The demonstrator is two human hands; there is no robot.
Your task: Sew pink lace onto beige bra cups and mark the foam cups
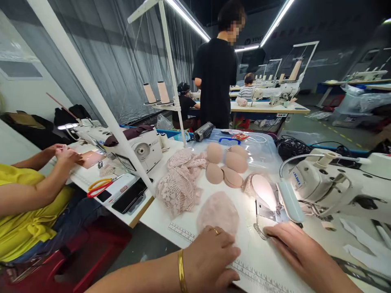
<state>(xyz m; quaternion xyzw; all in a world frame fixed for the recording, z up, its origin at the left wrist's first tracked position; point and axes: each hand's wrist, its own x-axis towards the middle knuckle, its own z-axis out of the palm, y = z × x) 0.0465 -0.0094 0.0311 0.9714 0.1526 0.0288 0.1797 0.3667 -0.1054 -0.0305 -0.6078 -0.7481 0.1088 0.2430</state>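
My left hand [210, 254], with a gold ring and a gold bangle, lies over the near edge of a pale pink oval fabric piece [218, 209]. Its fingers are loosely bent and the thumb is apart. My right hand [301, 248] rests on the table in front of the sewing machine [308, 179], fingers stretched out and nothing visible in them. Its fingertips are beside a small metal guide [259, 231] at the needle plate. A moulded cup with lace [262, 189] lies under the lit machine head. Several beige bra cups [214, 174] sit behind.
Crumpled pink lace [180, 183] lies left of the fabric piece. A ruler tape [259, 278] runs along the table's front edge. Thread cones [163, 92] stand on a rack. At left, a co-worker in yellow [27, 207] handles fabric near orange-handled scissors [99, 187]. Another person [216, 77] stands behind.
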